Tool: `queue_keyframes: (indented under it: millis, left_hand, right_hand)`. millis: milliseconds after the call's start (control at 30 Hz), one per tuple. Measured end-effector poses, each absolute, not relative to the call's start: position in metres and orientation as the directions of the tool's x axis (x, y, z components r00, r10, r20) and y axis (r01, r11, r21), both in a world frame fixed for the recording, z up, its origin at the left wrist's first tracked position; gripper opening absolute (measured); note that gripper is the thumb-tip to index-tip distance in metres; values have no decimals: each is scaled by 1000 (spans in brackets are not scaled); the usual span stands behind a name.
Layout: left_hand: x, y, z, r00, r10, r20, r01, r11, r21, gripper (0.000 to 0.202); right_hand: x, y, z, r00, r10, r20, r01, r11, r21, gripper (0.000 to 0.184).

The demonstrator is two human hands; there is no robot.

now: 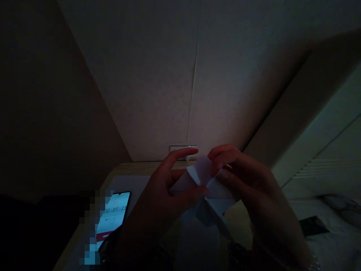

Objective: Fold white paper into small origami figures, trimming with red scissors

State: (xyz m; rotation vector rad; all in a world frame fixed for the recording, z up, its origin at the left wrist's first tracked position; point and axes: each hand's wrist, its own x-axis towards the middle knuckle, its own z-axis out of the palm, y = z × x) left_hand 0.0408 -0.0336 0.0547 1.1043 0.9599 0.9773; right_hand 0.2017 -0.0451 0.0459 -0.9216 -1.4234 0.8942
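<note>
A piece of folded white paper (222, 205) is held up between my two hands above the table, its flaps standing out at several angles. My left hand (172, 188) grips its left side, thumb across the front and index finger stretched out above. On the upper right, my right hand (239, 173) pinches a flap between thumb and fingers. Other folded parts hang down below my hands in shadow. The dim light hides the finer creases.
A lit phone (114, 212) showing a timer lies at the left on a pale sheet (138, 182) on the wooden table (124, 170). Behind stands a wall with a socket plate (183, 147) low down. To the right, a dark flat object (314, 225) rests on a light surface.
</note>
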Motion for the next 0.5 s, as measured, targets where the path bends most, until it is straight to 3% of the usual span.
queue_keyframes:
  millis: [167, 267, 500]
  left_hand:
    - [41, -33, 53, 326, 935, -137, -244, 223, 944, 51]
    - [41, -34, 53, 273, 954, -124, -203, 183, 962, 49]
    - [36, -27, 47, 189, 980, -67, -196, 104, 975, 47]
  right_hand:
    - [203, -46, 43, -55, 935, 351, -16, 351, -936, 14]
    - [206, -44, 44, -68, 930, 361, 0, 362, -932, 13]
    - [214, -39, 42, 6, 884, 468, 261, 450, -854, 12]
